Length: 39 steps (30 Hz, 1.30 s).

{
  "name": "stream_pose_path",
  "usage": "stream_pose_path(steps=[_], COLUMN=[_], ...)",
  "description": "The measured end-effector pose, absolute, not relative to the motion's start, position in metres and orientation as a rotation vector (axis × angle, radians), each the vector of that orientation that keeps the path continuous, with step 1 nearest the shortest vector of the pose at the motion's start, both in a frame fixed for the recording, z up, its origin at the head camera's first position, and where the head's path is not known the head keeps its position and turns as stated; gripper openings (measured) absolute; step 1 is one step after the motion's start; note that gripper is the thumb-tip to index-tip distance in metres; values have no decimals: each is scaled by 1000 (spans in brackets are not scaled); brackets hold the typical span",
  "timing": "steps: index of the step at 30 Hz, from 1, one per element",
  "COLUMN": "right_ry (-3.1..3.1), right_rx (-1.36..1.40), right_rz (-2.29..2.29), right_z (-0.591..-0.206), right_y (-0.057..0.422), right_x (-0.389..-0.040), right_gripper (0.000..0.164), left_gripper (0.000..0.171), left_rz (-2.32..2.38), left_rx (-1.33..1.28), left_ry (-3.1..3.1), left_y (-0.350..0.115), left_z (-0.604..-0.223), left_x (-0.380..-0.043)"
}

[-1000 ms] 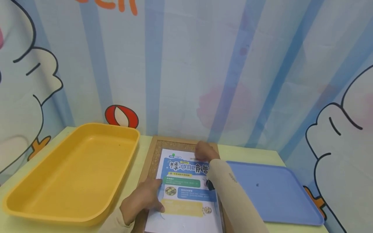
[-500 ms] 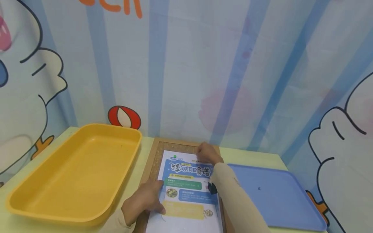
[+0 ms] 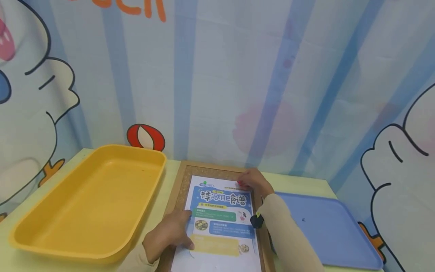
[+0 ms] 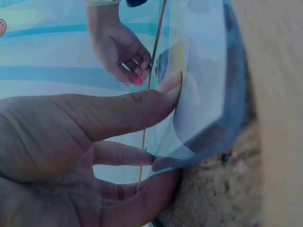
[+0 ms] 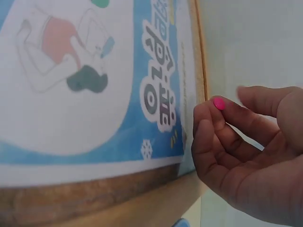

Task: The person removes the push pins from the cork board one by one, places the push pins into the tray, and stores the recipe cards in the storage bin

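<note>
A printed paper poster [image 3: 217, 260] with blue, green and yellow blocks lies on a wood-framed corkboard [image 3: 190, 170]. My left hand [image 3: 171, 228] is at the poster's left edge; in the left wrist view, its thumb and fingers [image 4: 128, 111] pinch the sheet, which bows up between them. Near the top right corner, my right hand [image 3: 256, 181] holds a small pink push pin [image 5: 218, 103] among its curled fingers, the thumb standing apart from it. A green push pin [image 3: 205, 183] sits at the poster's top left corner.
A deep yellow tray [image 3: 149, 196] stands left of the corkboard. To the right, a flat blue tray [image 3: 326, 226] is partly hidden by the right sleeve. A cartoon-printed backdrop [image 3: 217, 83] rises behind the pale yellow table [image 3: 299, 179].
My right hand has shifted right over the corkboard's top right corner and turned, so the pink pin now shows at its fingers. My left hand stays at the poster's edge.
</note>
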State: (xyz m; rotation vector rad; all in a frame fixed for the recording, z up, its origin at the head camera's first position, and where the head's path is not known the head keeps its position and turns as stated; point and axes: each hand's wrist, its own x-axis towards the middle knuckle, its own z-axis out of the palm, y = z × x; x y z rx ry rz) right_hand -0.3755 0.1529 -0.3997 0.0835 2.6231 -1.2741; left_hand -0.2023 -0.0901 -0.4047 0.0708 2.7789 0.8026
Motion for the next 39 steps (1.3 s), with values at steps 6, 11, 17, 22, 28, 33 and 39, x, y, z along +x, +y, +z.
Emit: stream_pose_path(steps=[6,11,17,22,28,33,39], right_ry=[2388,2327,2307,2335,2336,2314,2342], right_rx=[193,168,132,121,131,163,209], right_rz=[-1499,-1552,-1566,-1550,-1560,-1567,-1503], right_z=[-393,-388,-385,-381,-374,-372,-381], right_y=[167,184,211,239,286,324,358], right_x=[-367,-357,-347,-336,-321,-308,-292], right_gripper=[50,64,65,68,82,83,83], left_gripper=[96,96,97,97,97,97,97], left_rz=[807,800,804,781,778,769,774], left_rx=[66,73,88,100,77,74,69], left_ry=[2777,2774,2779,2800,2794,2789,2781], left_y=[-90,-90,-91,-91,-90,-91,-90], left_z=[-406,-406,-405,-403,-402,-404,-405], left_x=[-202,-202,-202,-202,-202,-202,-202])
